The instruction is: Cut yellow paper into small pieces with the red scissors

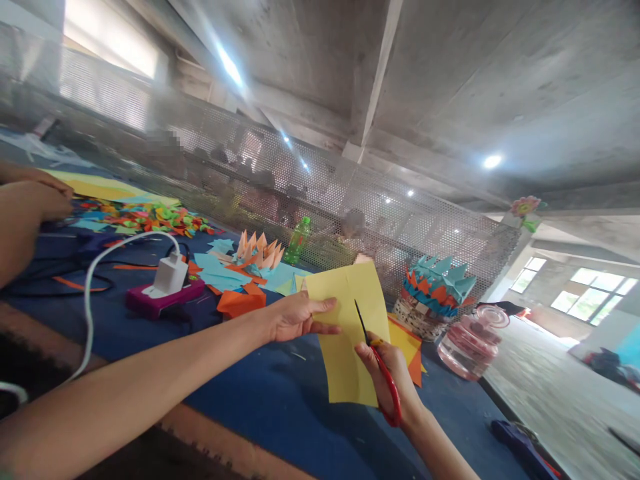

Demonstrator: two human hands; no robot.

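A sheet of yellow paper is held up above the blue table by my left hand, its thumb and a finger stretched across the near face and the rest hidden behind. Red-handled scissors are gripped in my right hand. Their dark blade lies over the middle of the sheet, pointing up and away; whether it is cutting there I cannot tell. Behind the right hand lie orange and yellow papers. Beyond the left wrist are folded orange paper and light blue paper pieces.
A white charger sits in a purple power strip, its white cable looping left. A basket with folded paper points and a pink-tinted bottle stand right. Another person's arm is near colourful scraps. A green bottle stands behind.
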